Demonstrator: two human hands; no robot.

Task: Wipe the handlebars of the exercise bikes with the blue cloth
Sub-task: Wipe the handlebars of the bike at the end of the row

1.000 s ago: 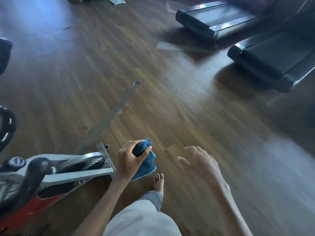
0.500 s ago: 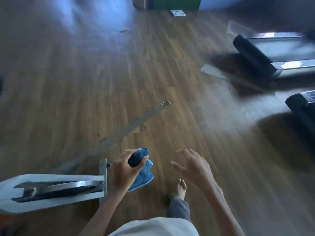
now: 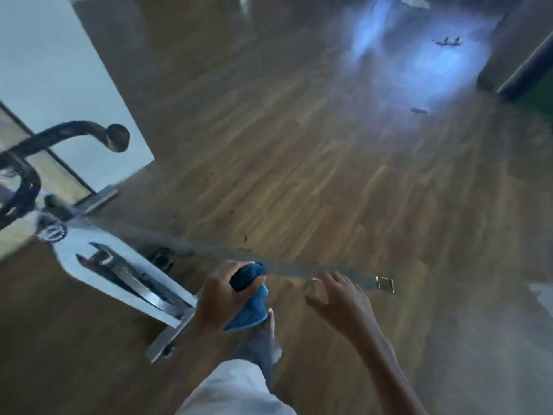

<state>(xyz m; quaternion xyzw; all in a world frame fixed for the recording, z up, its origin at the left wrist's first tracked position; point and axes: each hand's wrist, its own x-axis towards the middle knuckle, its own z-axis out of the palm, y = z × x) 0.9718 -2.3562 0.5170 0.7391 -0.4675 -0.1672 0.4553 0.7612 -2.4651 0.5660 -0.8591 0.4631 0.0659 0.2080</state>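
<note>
My left hand (image 3: 223, 298) grips the bunched blue cloth (image 3: 250, 298) low in the middle of the view. Beside it, my right hand (image 3: 335, 298) hangs with loose fingers and holds nothing. An exercise bike (image 3: 98, 262) with a white and silver frame stands at the left. Its black handlebars (image 3: 59, 136) curve up at the far left, well away from both hands. The picture is blurred by motion.
A long metal strip (image 3: 299, 269) lies across the wooden floor (image 3: 299, 145) just beyond my hands. A white wall and window (image 3: 54, 70) fill the upper left. A dark object (image 3: 526, 67) stands at the upper right. My leg and bare foot (image 3: 263, 339) are below the cloth.
The view has swung left: the treadmills have left the frame, and the bike's handlebars and a white wall have come in. My left hand still grips the cloth.
</note>
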